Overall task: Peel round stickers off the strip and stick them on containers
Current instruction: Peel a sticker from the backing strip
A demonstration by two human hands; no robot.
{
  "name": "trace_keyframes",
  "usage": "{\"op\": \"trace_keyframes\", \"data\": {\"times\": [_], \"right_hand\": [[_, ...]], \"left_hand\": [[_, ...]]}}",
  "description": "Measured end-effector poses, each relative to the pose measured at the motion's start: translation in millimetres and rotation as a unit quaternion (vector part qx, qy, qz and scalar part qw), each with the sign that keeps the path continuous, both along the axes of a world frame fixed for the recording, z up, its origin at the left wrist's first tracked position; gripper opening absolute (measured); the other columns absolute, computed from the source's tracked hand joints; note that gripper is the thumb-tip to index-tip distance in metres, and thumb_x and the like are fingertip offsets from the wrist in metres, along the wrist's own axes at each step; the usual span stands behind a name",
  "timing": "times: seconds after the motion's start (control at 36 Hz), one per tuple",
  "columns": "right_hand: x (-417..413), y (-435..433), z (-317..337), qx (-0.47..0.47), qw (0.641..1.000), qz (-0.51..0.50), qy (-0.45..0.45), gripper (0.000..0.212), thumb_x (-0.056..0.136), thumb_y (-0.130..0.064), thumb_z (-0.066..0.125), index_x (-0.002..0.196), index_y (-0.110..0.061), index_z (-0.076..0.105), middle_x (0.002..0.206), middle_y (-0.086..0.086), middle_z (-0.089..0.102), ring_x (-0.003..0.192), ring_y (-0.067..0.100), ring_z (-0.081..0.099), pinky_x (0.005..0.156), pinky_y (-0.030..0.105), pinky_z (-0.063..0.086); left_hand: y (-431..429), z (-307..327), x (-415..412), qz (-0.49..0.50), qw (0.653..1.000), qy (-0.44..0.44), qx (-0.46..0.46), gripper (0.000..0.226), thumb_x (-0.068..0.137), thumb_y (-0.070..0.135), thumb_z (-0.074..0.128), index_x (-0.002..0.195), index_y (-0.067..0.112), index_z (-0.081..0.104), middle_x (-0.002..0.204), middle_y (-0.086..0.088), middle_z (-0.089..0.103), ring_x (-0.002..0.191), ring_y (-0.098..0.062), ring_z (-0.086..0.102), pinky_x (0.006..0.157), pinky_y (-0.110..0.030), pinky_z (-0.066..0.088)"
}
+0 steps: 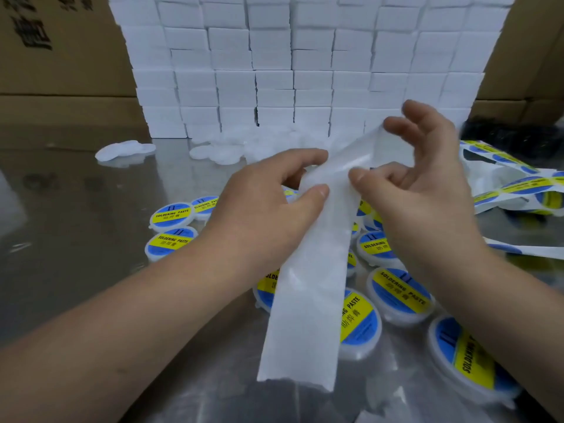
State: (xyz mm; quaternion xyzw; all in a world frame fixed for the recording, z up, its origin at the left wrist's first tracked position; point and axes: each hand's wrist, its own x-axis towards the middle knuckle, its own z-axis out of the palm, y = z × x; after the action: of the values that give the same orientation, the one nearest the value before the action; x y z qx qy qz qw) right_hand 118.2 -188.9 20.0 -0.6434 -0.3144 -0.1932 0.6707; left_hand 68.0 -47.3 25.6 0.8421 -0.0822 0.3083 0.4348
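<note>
Shiny metal desk (76,239) backed by stacked white boxes (274,71). Above mid-desk: thin, limp strip (308,300), likely light and easily torn, best pinched near an edge. Pinched now by left grip (265,203) and right grip (427,190). Labelled containers (399,294) crowded beneath, toward near right corner.

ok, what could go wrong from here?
Both the left hand and right hand pinch the strip, whose loose tail hangs over the labelled soldering paste containers; pulling may drag or scatter them. The unlabelled white containers sit far back, so a labelled one may get grabbed by mistake. The sticker strips at right lie tangled and could snag.
</note>
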Motion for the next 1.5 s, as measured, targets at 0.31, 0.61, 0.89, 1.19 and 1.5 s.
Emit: {"op": "trace_keyframes", "data": {"times": [0.31,0.61,0.89,1.19,1.5], "right_hand": [[17,-3,3,-0.033,0.986,-0.006,0.162,0.042,0.084,-0.052,0.042,0.052,-0.042,0.067,0.058,-0.006,0.068,0.059,0.009,0.067,0.064,0.029,0.054],[7,-7,10,-0.023,0.980,0.038,0.194,0.025,0.073,-0.016,0.053,0.088,0.001,0.063,0.088,0.023,0.067,0.074,0.026,0.065,0.069,0.046,0.052],[6,-5,10,-0.018,0.984,0.000,0.178,0.024,0.068,-0.012,0.054,0.088,0.003,0.054,0.076,0.015,0.053,0.068,0.024,0.051,0.065,0.038,0.044],[9,-11,9,-0.038,0.974,-0.063,0.216,0.030,0.074,0.004,0.041,0.059,-0.016,0.059,0.048,-0.002,0.049,0.048,0.014,0.045,0.046,0.020,0.036],[2,-7,4,-0.110,0.985,-0.060,0.119,0.030,0.075,0.003,0.041,0.082,-0.021,0.057,0.048,-0.007,0.047,0.042,0.003,0.038,0.037,0.013,0.032]], "left_hand": [[-7,1,-9,-0.045,0.999,0.012,-0.008,0.020,0.067,0.035,0.056,0.082,0.048,0.062,0.083,0.036,0.058,0.078,0.015,0.054,0.071,-0.007,0.045],[-15,-2,-16,-0.118,0.989,0.079,-0.031,0.014,0.070,0.033,0.053,0.075,0.035,0.066,0.056,0.008,0.053,0.052,0.003,0.047,0.055,-0.006,0.038],[-11,4,-9,-0.027,0.996,0.047,-0.070,0.009,0.076,0.034,0.055,0.075,0.033,0.064,0.049,0.001,0.047,0.048,-0.005,0.043,0.047,-0.020,0.039],[24,41,70,0.131,0.984,0.066,0.097,0.031,0.086,0.009,0.045,0.101,0.029,0.063,0.099,0.010,0.063,0.071,-0.005,0.054,0.056,-0.015,0.038],[68,17,193,0.147,0.775,0.286,0.544,0.058,0.096,0.022,0.039,0.147,0.026,0.012,0.156,-0.005,0.005,0.141,-0.027,0.012,0.111,-0.043,0.023]]}}
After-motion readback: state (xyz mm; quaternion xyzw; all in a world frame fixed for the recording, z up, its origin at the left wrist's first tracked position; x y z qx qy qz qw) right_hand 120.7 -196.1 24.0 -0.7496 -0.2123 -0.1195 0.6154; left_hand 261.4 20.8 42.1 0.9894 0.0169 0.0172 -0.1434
